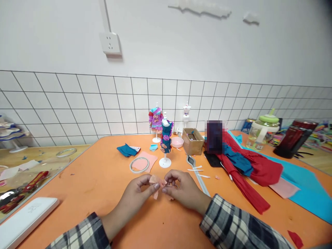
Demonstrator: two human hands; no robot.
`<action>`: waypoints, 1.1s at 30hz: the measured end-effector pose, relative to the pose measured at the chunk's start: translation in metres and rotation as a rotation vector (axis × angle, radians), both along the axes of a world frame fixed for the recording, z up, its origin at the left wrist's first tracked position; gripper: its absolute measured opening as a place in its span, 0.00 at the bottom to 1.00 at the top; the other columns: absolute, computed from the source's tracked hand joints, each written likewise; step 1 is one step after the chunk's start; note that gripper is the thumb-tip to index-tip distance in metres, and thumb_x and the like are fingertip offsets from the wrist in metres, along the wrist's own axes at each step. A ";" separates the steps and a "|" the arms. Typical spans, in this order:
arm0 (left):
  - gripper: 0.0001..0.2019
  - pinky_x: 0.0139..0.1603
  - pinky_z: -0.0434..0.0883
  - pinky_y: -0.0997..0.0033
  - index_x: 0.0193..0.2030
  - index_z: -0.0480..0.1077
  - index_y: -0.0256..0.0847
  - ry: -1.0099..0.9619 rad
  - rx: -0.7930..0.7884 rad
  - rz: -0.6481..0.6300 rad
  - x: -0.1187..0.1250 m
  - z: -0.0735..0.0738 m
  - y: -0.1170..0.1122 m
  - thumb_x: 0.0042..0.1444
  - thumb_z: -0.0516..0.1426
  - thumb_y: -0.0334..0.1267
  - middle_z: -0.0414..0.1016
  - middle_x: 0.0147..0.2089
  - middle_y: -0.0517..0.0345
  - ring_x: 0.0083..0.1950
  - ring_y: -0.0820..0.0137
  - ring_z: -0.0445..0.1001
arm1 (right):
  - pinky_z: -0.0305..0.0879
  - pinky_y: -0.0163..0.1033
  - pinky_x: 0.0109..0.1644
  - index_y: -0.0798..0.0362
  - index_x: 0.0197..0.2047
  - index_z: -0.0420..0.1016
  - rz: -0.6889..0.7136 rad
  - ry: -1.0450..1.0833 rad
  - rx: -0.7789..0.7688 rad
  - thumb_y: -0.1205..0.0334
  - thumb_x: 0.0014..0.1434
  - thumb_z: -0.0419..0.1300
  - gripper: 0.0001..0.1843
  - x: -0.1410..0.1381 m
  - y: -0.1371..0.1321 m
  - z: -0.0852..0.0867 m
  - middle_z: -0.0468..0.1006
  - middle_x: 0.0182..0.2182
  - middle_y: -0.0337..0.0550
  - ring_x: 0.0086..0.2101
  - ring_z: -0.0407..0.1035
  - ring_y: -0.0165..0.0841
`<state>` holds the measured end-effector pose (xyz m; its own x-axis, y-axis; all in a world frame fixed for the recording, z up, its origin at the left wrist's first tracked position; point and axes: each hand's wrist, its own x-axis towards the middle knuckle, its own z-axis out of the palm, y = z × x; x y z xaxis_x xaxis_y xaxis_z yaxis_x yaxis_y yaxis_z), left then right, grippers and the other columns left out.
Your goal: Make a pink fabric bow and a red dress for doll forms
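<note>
Between both hands is a small piece of peach crepe paper [155, 180], gathered in the middle like a bow. My left hand [140, 192] pinches one side of it between thumb and forefinger. On the other side, the fingertips of my right hand [183, 188] are closed on the gathered middle. Just beyond the hands stands a miniature dress form [166, 136] in a teal paper dress with purple and peach trim. A roll of tape [131, 166] lies on a pink paper sheet [152, 160], ahead of my left hand.
Behind are a dress form in purple [156, 119], a bare white one [186, 114], a pink bowl [177, 142] and a cardboard box [192, 147]. Red crepe paper [267, 169], a green-lidded jug [263, 133] and a dark red flask [295, 138] stand right. A white power bank [28, 219] lies left.
</note>
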<state>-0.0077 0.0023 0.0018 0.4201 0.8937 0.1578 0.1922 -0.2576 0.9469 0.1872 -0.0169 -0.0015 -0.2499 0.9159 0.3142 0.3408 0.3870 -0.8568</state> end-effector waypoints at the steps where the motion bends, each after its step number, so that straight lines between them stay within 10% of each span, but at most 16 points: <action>1: 0.16 0.40 0.67 0.67 0.30 0.74 0.39 -0.005 -0.013 0.022 0.001 -0.001 0.000 0.54 0.61 0.51 0.75 0.30 0.56 0.35 0.65 0.72 | 0.60 0.32 0.32 0.53 0.35 0.72 0.015 0.010 -0.025 0.67 0.50 0.65 0.08 0.000 0.000 -0.001 0.73 0.26 0.33 0.28 0.65 0.27; 11: 0.16 0.36 0.67 0.70 0.30 0.73 0.37 -0.013 -0.059 0.100 0.000 -0.005 0.003 0.51 0.62 0.50 0.74 0.30 0.57 0.33 0.67 0.71 | 0.58 0.31 0.28 0.52 0.46 0.64 0.138 0.064 -0.226 0.62 0.55 0.62 0.16 0.003 0.005 -0.009 0.68 0.26 0.32 0.24 0.63 0.25; 23: 0.09 0.47 0.68 0.67 0.32 0.77 0.42 0.120 0.328 0.206 -0.007 0.006 -0.001 0.54 0.59 0.44 0.80 0.36 0.56 0.41 0.63 0.75 | 0.60 0.33 0.29 0.54 0.38 0.72 0.060 0.140 -0.279 0.52 0.52 0.66 0.16 0.011 0.016 -0.019 0.70 0.26 0.35 0.25 0.65 0.27; 33: 0.17 0.37 0.65 0.72 0.32 0.73 0.37 -0.084 0.005 0.243 -0.008 -0.006 0.010 0.52 0.60 0.52 0.74 0.31 0.59 0.34 0.68 0.69 | 0.62 0.31 0.27 0.53 0.42 0.74 0.027 0.539 -0.365 0.52 0.48 0.69 0.20 0.015 0.016 -0.009 0.73 0.39 0.41 0.29 0.64 0.26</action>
